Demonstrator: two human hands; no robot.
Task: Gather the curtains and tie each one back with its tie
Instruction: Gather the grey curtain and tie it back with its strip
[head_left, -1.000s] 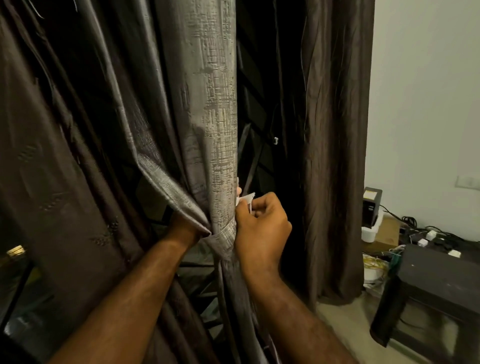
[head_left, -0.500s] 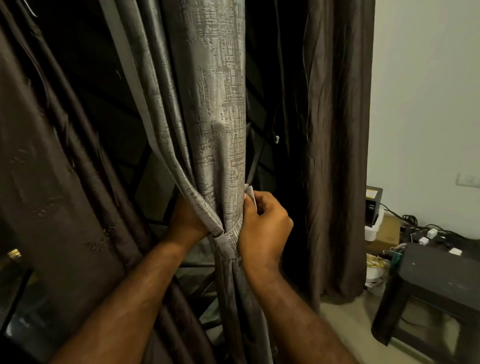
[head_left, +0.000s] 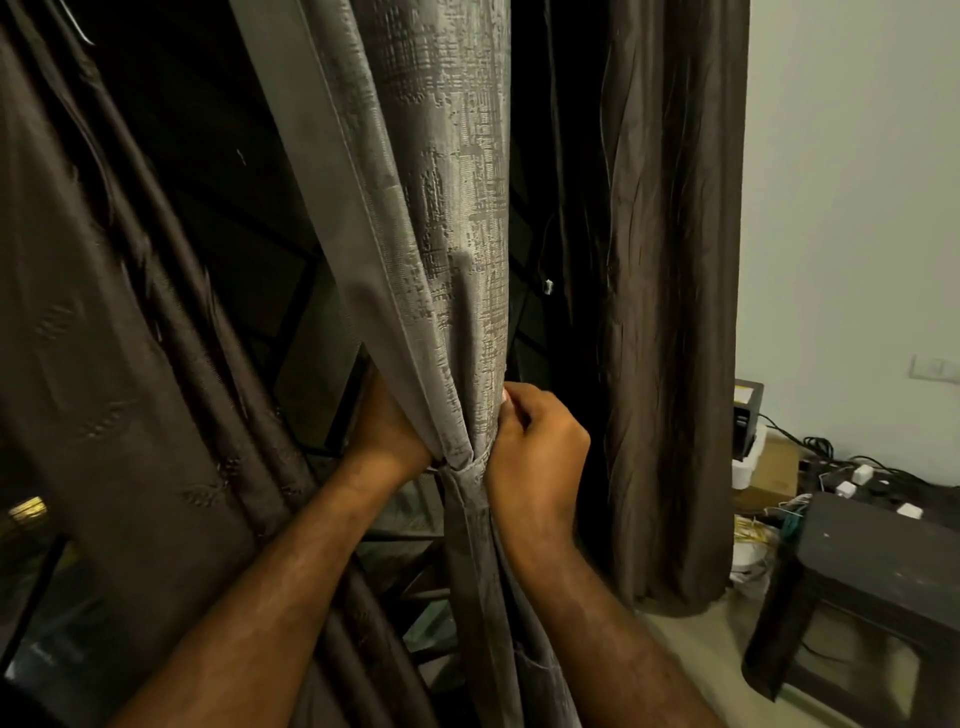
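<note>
A grey textured curtain (head_left: 447, 234) hangs gathered into a narrow bunch in the middle of the view. A band of the same grey cloth, the tie (head_left: 470, 466), circles the bunch at wrist height. My right hand (head_left: 535, 452) is closed on the tie's end at the bunch's right side. My left hand (head_left: 387, 436) reaches behind the bunch from the left; its fingers are hidden by the cloth. A dark brown curtain (head_left: 119, 364) hangs loose at the left, and another dark brown curtain (head_left: 670, 312) hangs at the right.
Behind the curtains is a dark window with a metal grille (head_left: 405, 566). A dark low table (head_left: 878, 566) stands at the lower right. Cables and plugs (head_left: 852, 475) and a small black box (head_left: 748, 415) lie on the floor by the pale wall (head_left: 852, 182).
The white end that showed above my right hand's fingers is now tucked out of sight. Both hands and the tie sit slightly higher and closer in the view.
</note>
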